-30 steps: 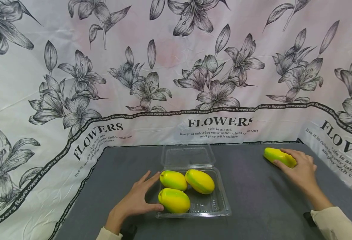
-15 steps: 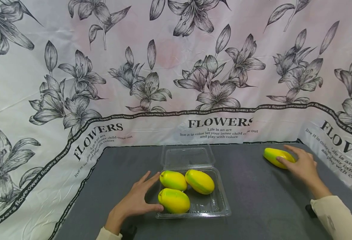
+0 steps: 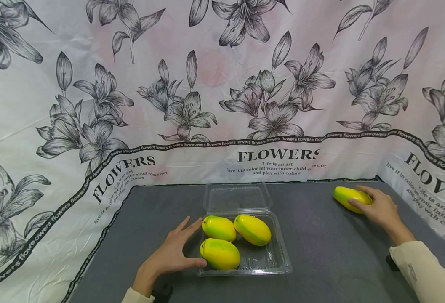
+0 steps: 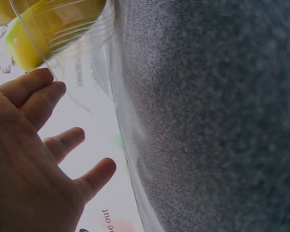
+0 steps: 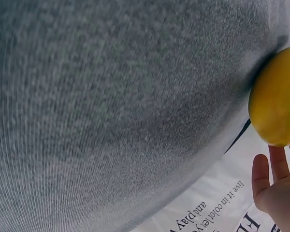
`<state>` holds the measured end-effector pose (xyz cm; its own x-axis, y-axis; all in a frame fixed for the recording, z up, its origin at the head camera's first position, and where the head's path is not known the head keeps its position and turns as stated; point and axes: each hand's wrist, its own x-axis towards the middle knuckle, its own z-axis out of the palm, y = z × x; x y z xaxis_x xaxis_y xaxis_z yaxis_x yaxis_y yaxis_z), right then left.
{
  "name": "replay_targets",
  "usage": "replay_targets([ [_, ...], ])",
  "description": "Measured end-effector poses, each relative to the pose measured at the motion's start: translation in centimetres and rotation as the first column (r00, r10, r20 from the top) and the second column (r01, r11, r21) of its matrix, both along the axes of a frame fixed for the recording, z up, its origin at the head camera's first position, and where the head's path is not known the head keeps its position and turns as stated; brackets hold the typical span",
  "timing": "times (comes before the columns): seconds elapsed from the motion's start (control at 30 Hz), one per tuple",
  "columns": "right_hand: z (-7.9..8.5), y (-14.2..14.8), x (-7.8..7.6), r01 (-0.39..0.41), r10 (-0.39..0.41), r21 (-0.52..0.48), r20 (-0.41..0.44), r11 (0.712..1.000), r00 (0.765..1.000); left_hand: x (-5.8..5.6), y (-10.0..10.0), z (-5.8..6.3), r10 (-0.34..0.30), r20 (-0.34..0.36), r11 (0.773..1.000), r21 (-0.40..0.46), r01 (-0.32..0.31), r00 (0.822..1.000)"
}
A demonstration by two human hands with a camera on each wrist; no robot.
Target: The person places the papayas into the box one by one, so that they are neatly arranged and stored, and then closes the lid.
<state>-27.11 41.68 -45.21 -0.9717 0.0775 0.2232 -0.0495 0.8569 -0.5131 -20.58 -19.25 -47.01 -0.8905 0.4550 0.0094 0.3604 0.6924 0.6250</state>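
At the far right of the grey desk point(image 3: 313, 252), the right hand point(image 3: 383, 209) spans the right end of an oval yellow-green fruit point(image 3: 345, 197); if its fingers truly grip, I cannot tell. The left hand point(image 3: 171, 249), fingers spread, touches the left rim of an open clear plastic box point(image 3: 262, 257) holding three similar fruits point(image 3: 253, 229). Grasping the lone fruit seems in hand, so the next move calls for secure fingers.
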Motion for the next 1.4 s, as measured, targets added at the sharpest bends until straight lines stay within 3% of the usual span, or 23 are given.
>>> replay_targets([
  [0.37, -0.9, 0.4, -0.3, 0.015, -0.015, 0.004, -0.037, 1.000, 0.999, 0.0, 0.0, -0.2, 0.010, 0.001, 1.000, 0.006, -0.010, 1.000],
  [0.63, -0.6, 0.7, -0.1, 0.021, -0.019, -0.044, 0.044, 0.999, 0.999, 0.0, 0.0, -0.2, 0.003, -0.003, 1.000, 0.006, -0.003, 1.000],
  [0.8, -0.6, 0.5, 0.2, 0.019, -0.016, -0.043, 0.049, 0.999, 0.999, 0.0, -0.1, -0.2, 0.008, -0.004, 1.000, 0.003, -0.008, 1.000],
  [1.07, -0.8, -0.6, 0.3, -0.025, 0.025, -0.038, -0.022, 0.999, 0.999, 0.1, -0.1, -0.3, 0.010, -0.009, 1.000, 0.004, -0.010, 1.000],
  [1.4, 0.4, -3.7, 0.4, -0.100, 0.094, -0.060, -0.105, 0.993, 0.990, 0.1, -0.1, -0.3, 0.010, -0.012, 1.000, 0.003, -0.010, 1.000],
])
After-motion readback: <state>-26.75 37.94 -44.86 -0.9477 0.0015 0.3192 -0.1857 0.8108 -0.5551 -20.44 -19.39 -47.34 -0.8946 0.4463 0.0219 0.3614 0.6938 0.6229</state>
